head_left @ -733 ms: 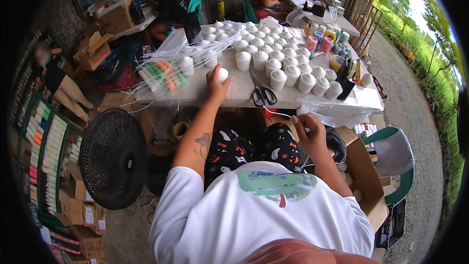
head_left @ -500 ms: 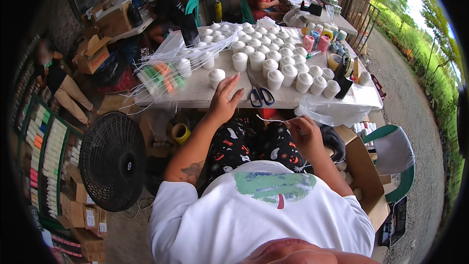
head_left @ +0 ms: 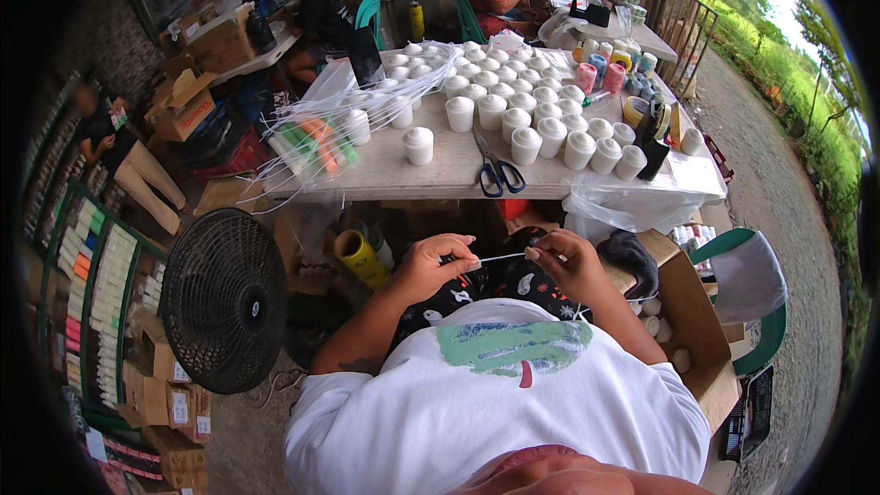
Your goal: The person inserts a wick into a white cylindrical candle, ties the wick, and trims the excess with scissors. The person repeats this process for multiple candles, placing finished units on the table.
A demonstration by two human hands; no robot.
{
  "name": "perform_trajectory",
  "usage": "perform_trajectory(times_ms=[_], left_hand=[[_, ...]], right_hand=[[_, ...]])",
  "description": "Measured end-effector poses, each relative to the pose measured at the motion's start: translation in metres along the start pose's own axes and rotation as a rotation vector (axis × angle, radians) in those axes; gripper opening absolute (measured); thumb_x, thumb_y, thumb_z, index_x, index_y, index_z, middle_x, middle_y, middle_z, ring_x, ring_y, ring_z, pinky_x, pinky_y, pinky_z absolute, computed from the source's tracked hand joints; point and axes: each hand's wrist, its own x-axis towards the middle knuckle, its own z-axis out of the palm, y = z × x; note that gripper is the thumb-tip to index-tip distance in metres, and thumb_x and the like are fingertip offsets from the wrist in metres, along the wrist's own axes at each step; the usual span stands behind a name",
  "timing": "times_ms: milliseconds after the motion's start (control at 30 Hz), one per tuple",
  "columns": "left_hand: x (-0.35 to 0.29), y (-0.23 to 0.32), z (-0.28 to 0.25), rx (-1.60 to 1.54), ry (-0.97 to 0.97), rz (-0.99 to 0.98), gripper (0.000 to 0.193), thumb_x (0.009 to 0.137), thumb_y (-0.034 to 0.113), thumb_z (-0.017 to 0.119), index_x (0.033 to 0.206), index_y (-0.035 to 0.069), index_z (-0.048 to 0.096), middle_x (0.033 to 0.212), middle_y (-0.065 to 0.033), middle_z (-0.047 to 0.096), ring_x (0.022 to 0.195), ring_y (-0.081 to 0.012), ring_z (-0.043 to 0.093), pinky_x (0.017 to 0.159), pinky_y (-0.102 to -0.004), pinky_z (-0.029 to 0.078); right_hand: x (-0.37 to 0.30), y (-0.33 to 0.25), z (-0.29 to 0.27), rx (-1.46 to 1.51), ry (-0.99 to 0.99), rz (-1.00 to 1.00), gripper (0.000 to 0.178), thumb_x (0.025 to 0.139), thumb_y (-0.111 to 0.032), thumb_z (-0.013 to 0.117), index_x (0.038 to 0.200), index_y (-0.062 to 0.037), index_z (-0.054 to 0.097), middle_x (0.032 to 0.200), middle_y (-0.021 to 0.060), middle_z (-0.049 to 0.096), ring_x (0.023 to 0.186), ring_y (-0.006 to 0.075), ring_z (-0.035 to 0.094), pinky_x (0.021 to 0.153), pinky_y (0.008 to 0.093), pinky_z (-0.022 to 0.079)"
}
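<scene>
A thin white cord is stretched between my hands above my lap. My left hand pinches one end of it; my right hand pinches the other, and a length trails below toward my right forearm. On the table in front stand rows of white cup-shaped pieces with domed tops. One such white piece sits apart near the front edge. Scissors with dark blue handles lie at that edge, beyond my hands. A loose bundle of white cords spreads over the table's left side.
A black fan stands at my left, beside a yellow roll. At my right is an open cardboard box with round white pieces in it. A tape dispenser stands on the table's right. Other people sit and stand farther back.
My left hand has come back from over the table to my lap and now pinches the cord's end. The cord, loose from my right hand before, is now drawn straight.
</scene>
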Motion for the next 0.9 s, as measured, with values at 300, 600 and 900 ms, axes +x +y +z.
perform_trajectory(times_ms=[300,600,900], left_hand=[[0.01,0.011,-0.008,0.128,0.139,0.298,0.011,0.076,0.005,0.073,0.082,0.006,0.064,0.082,-0.0049,0.067,0.099,-0.0252,0.064,0.086,-0.0354,0.047],[0.035,0.022,-0.02,0.588,0.339,0.634,0.013,0.078,0.007,0.07,0.088,0.01,0.063,0.087,-0.0007,0.063,0.094,-0.0217,0.063,0.082,-0.0376,0.041],[0.054,-0.036,-0.057,0.546,0.421,0.308,0.035,0.074,0.013,0.077,0.103,0.006,0.059,0.101,-0.0095,0.063,0.1,-0.0289,0.06,0.088,-0.0382,0.045]], right_hand=[[0.001,-0.005,-0.005,0.311,-0.112,0.207,0.02,0.091,-0.019,0.062,0.082,-0.0014,0.063,0.07,0.0021,0.057,0.061,0.0095,0.052,0.057,0.0252,0.043],[0.025,-0.011,-0.016,0.56,-0.092,0.272,0.027,0.093,-0.026,0.059,0.084,-0.0013,0.063,0.072,-0.0005,0.06,0.062,0.0061,0.052,0.057,0.0214,0.043],[0.015,0.001,-0.021,0.628,0.085,0.185,0.022,0.093,-0.022,0.06,0.085,-0.0014,0.061,0.078,0.0012,0.062,0.065,0.0056,0.052,0.059,0.0206,0.043]])
